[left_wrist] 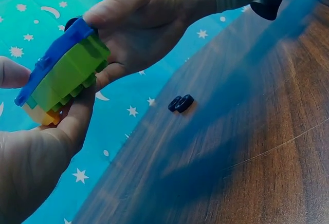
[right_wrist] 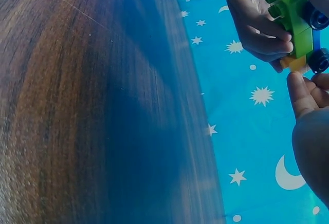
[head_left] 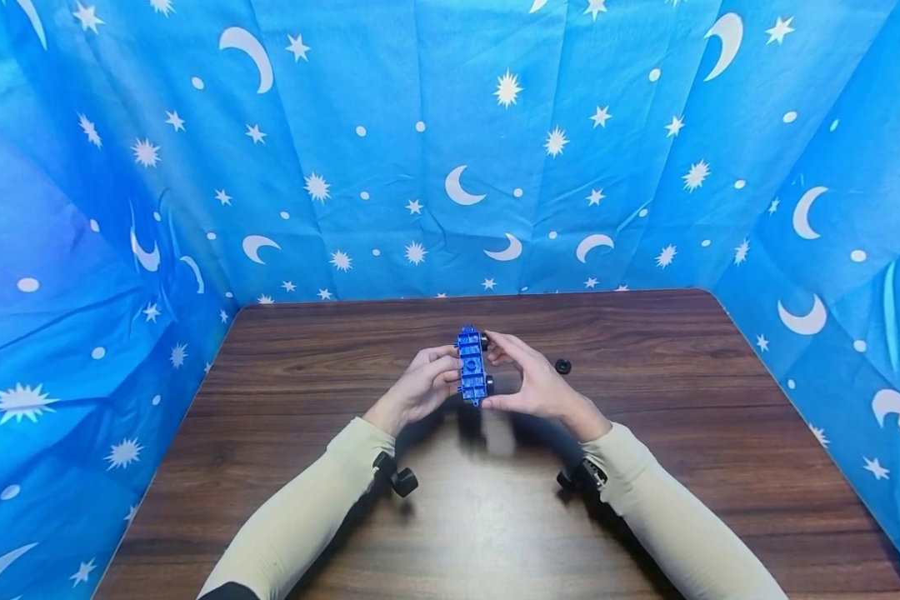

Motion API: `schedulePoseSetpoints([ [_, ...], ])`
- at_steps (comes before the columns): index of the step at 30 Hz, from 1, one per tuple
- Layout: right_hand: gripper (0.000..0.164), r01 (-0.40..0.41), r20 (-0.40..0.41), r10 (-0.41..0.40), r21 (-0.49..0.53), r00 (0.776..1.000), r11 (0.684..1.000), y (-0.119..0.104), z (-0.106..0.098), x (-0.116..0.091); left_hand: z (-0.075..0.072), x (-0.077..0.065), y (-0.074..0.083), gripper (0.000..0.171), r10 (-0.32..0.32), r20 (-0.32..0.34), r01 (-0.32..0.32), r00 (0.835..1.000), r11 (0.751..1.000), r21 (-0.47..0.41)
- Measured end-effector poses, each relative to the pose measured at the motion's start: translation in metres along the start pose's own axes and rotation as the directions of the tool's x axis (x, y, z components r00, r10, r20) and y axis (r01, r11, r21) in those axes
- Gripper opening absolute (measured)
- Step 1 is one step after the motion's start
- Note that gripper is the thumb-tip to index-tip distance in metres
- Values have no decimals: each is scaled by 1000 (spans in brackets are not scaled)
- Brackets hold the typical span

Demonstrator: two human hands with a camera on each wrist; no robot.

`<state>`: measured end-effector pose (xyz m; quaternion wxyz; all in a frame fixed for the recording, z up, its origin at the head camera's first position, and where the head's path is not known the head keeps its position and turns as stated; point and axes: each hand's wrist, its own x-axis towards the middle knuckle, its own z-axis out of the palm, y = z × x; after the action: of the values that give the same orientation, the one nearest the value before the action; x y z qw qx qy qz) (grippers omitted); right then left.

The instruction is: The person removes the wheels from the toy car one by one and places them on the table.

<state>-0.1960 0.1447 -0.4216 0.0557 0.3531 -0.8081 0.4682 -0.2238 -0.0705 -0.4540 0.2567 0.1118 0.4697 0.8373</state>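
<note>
A person is holding up a toy vehicle with a blue plastic base (head_left: 471, 367), and this base is hanging above the bench (head_left: 690, 375), its ribbed underside facing the head camera. The left hand (head_left: 424, 387) is pinching the toy from the left side of the blue base, with bent fingers pressing along the blocks. The right hand (head_left: 536, 385) is curving around the right side of the base, gripping the toy between thumb and fingers; how firmly each fingertip is pressing, I cannot tell.

Two black round wheels with paler hubs (right_wrist: 320, 60) are sitting in a row along the right side of the blue base, while small blue stubs are jutting out from its left side. Bright green studded plastic blocks (left_wrist: 72, 75) are covering the other face of the base, and a small yellow-orange block (left_wrist: 41, 115) is showing at one end of it, close to fingers.

To the right of the blue base, well apart from it, two loose black wheel-shaped rings (left_wrist: 181, 103) are lying together on the bench. Cream fabric sleeves (head_left: 300, 508) are reaching in from either side, nearer the wearer than the base. Beyond the base, a blue cloth backdrop printed with white moons and stars (head_left: 390, 92) is hanging behind the bench.
</note>
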Motion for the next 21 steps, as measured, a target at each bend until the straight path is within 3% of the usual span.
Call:
schedulePoseSetpoints([
  [8,97,18,2,-18,13,1000,1000,-2,0,0,1,-1,0,24,-26,20,25,999,1000,19],
  [15,99,44,-39,-43,20,998,999,36,10,-1,0,-1,-1,26,-36,36,35,999,999,18],
  [21,95,60,-50,-62,-44,997,997,40,6,0,-3,0,-2,24,-43,27,43,999,999,29],
])
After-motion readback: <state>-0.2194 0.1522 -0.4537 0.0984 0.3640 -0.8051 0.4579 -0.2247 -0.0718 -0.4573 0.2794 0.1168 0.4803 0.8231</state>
